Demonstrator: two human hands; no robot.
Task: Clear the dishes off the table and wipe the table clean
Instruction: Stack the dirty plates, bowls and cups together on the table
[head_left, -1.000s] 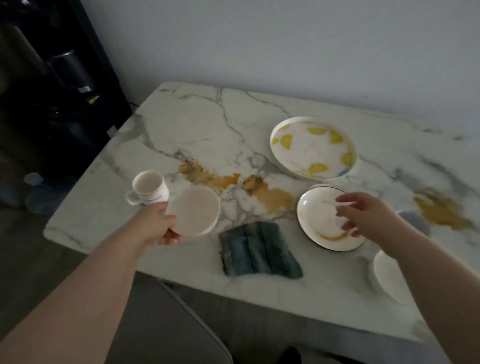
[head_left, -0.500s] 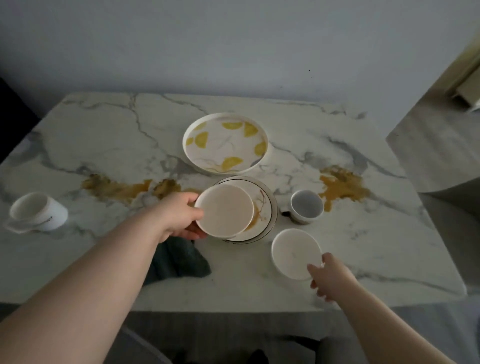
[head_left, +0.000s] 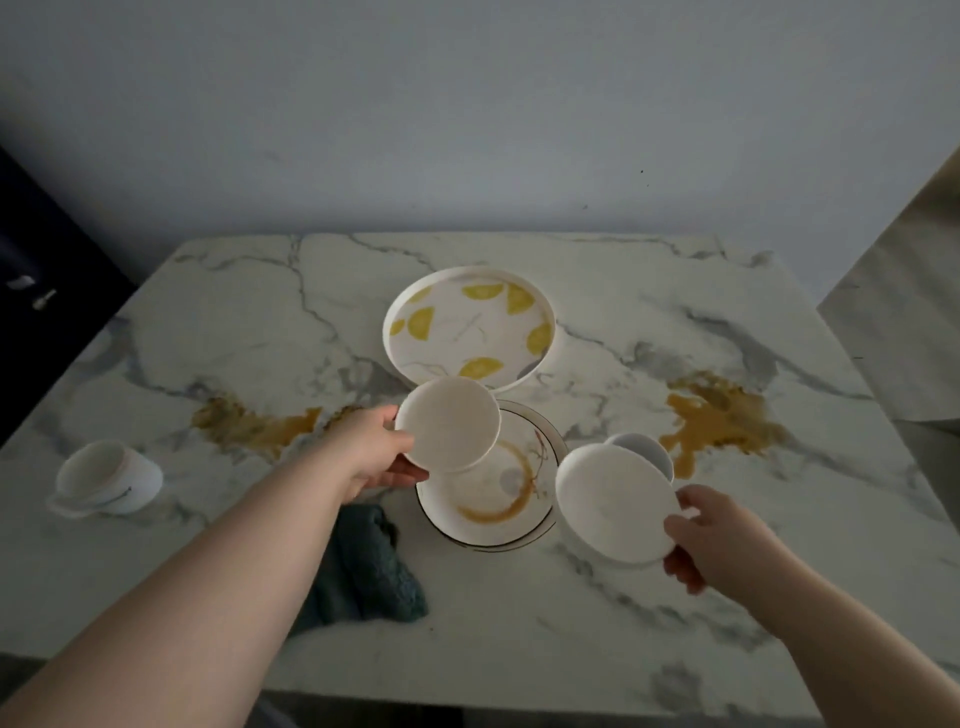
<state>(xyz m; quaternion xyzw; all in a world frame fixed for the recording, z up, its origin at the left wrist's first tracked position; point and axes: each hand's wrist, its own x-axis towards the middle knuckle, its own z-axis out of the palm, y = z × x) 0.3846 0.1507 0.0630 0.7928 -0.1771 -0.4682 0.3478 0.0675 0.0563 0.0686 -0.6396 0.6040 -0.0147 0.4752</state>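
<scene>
My left hand (head_left: 375, 451) grips a small white saucer (head_left: 448, 423) by its left rim, above the far edge of a stained gold-rimmed plate (head_left: 491, 499). My right hand (head_left: 714, 535) grips a second white saucer (head_left: 613, 503) at its near right edge, tilted up off the marble table (head_left: 623, 623). Behind that saucer a grey cup (head_left: 644, 451) is partly hidden. A large lemon-patterned plate (head_left: 470, 335) lies further back. A white mug (head_left: 106, 478) stands at the left. A dark teal cloth (head_left: 363, 566) lies under my left forearm.
Brown spills mark the table: one left of centre (head_left: 249, 426) and one at the right (head_left: 722, 421). A grey wall runs behind the table. A dark cabinet (head_left: 31, 291) stands at the far left, and the floor drops away past the table's right edge.
My right hand has taken hold of the near saucer and lifted it, tilted. My left hand has carried its saucer slightly further back over the stained plate. The view has shifted a little.
</scene>
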